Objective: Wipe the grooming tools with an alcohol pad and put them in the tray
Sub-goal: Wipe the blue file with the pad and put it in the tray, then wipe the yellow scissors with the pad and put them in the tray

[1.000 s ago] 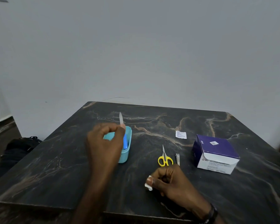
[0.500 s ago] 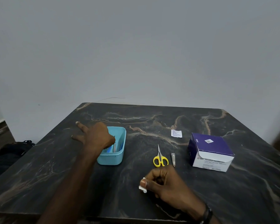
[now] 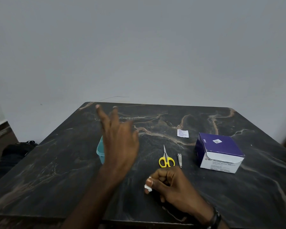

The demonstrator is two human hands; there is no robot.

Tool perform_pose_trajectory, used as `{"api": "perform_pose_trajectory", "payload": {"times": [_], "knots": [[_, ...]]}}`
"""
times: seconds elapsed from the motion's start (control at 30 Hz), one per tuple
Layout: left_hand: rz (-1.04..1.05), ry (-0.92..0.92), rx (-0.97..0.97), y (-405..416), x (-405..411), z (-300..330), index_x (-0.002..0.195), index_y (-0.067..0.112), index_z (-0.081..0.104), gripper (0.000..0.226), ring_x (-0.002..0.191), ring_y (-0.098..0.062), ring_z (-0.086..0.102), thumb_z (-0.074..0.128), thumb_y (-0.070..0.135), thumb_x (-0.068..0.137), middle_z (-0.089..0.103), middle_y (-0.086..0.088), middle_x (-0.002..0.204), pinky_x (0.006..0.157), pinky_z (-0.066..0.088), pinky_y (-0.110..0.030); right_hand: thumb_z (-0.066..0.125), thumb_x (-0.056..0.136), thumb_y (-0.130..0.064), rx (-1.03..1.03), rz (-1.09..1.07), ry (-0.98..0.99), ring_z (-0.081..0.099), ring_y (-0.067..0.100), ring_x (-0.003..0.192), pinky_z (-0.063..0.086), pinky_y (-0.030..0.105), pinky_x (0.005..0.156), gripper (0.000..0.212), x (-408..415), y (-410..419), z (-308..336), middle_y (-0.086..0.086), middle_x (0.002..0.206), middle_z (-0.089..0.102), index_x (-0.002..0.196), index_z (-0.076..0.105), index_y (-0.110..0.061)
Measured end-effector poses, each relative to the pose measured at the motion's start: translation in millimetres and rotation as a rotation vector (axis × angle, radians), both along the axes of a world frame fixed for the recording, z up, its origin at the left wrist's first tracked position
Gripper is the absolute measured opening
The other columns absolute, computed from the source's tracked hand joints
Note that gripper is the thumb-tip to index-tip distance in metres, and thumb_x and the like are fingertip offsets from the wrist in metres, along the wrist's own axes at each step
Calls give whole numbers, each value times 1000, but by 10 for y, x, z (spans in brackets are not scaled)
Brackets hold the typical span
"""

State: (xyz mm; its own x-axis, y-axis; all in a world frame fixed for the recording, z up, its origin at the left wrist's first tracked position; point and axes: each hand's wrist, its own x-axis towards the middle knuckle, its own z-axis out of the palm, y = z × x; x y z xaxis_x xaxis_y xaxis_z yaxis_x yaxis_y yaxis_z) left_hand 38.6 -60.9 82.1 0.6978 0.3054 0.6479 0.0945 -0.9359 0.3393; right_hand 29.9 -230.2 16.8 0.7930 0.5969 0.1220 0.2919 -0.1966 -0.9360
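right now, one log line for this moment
left hand: open, empty, over tray | right hand: holds pad | scissors, clipper: on table

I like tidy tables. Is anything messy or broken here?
Nothing is broken or spilled. One small white wrapper lies loose on the table, left of the purple box, whose flap is open.

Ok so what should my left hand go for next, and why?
Probably the yellow scissors: your left hand is open and empty above the tray, your right hand holds the pad, and the scissors and nail clipper lie on the table.
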Motion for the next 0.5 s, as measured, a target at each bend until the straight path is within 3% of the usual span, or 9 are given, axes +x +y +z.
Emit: {"api": "perform_pose_trajectory", "payload": {"times": [0.07,0.13,0.17,0.23,0.37,0.5], "knots": [[-182,-182,0,-232,-60,-20,102,12,72,22,141,-38,28,73,15,81,54,-15,135,106,39,-44,64,92,-21,-2,-17,-8,50,10,42,40,19,42,22,4,0,-20,-1,61,70,74,72,-12],[-348,-116,-121,-435,-70,2,102,15,70,21,115,-27,60,72,17,81,67,-6,116,90,51,-37,63,93,-21,11,-12,-29,49,10,41,38,20,43,24,8,-2,-33,-3,60,67,75,71,-6],[-403,-28,-188,-510,-49,-3,102,17,70,21,100,-22,65,71,23,81,70,-2,107,84,54,-35,62,93,-20,24,-7,-34,49,9,41,38,20,43,24,7,-5,-40,-3,62,68,77,71,-4],[-412,167,-215,-587,72,-59,97,18,68,23,87,-18,66,71,33,80,72,0,94,78,55,-36,62,93,-17,46,-3,-32,48,8,42,39,18,43,23,3,-7,-45,-4,63,68,76,71,-3],[-332,477,-184,-553,297,-163,84,11,57,36,94,-28,63,75,40,74,67,-9,95,75,49,-36,64,90,-21,46,-8,-9,51,16,50,42,24,45,19,9,7,-63,14,74,73,75,72,-14],[-285,688,-99,-549,347,-167,109,9,52,54,113,-34,56,72,48,77,59,-13,121,85,44,-37,66,89,-22,45,3,13,53,24,54,42,28,46,18,33,7,-85,23,76,71,78,70,-8]]}}
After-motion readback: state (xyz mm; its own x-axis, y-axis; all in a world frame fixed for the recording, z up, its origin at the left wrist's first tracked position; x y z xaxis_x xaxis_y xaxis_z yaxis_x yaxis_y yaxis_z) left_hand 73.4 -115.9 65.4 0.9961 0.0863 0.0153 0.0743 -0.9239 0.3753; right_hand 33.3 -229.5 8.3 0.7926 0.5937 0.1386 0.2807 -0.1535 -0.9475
